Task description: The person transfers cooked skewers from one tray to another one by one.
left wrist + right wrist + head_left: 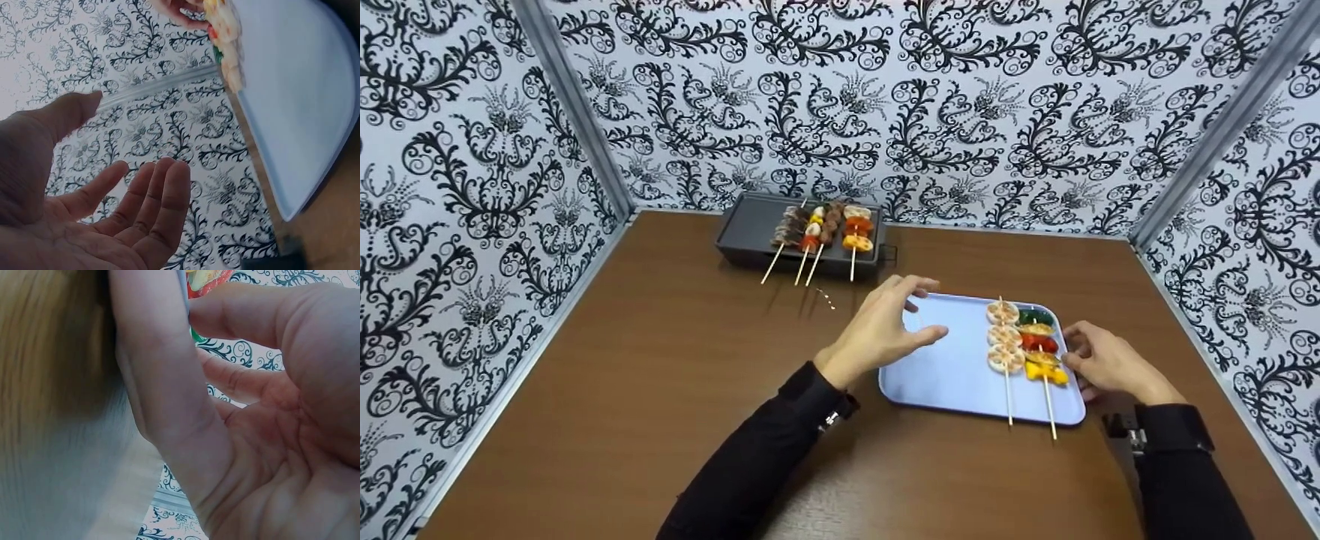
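Note:
A pale lavender tray (945, 360) lies on the table's right half. Two skewers rest on its right side: one with round white slices (1005, 336), the other with vegetable pieces (1041, 343) in green, red and yellow. My right hand (1117, 364) holds the tray's right edge, thumb at the rim and fingers lower down; the right wrist view shows the thumb (236, 312) against that edge. Over the tray's left side hovers my left hand (885, 322), thumb and fingers spread apart. Nothing sits in its palm (107, 225) in the left wrist view.
A dark grey grill plate (750, 225) stands at the back of the brown table (660, 360). Several skewers (810, 229) of meat and vegetables lie across it, sticks pointing forward. Patterned black-and-white walls (825, 97) enclose the table at the back and both sides.

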Demonstrator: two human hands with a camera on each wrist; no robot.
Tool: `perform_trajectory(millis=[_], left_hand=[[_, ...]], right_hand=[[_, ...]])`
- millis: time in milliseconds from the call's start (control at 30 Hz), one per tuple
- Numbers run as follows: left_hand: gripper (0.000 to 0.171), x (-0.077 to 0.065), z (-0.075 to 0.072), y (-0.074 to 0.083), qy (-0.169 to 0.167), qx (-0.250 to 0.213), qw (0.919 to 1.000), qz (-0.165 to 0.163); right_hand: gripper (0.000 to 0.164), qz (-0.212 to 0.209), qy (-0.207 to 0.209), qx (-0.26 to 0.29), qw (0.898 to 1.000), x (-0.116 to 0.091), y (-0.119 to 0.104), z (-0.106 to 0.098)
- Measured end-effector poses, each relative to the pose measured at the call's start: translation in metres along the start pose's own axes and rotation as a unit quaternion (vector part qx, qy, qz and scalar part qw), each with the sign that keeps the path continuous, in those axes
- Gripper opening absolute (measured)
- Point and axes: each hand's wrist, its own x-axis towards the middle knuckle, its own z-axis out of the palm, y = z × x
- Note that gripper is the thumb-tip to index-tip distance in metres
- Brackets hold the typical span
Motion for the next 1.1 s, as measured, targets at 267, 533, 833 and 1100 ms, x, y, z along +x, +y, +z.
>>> perform_trajectory(millis=[267,533,833,1100], left_hand=[[0.077,-0.006,-0.017,0.004,0.021,0.074,0.9965,0.031],[0.086,-0.007,-0.033,-0.008,0.045,0.167,0.9836,0.049],[0.085,-0.006,-0.052,-0.024,0.087,0.223,0.9702,0.039],[0.088,-0.004,-0.07,-0.041,0.106,0.235,0.9661,0.008]], right_hand=[[0.045,0.002,0.002,0.012,1.0,-0.001,0.001,0.002],[0.046,0.003,0.009,0.012,1.0,-0.001,0.002,0.003],[0.046,-0.002,0.007,0.005,1.0,-0.001,0.002,0.002],[0.046,0.0,0.007,0.003,1.0,0.001,0.001,0.001]])
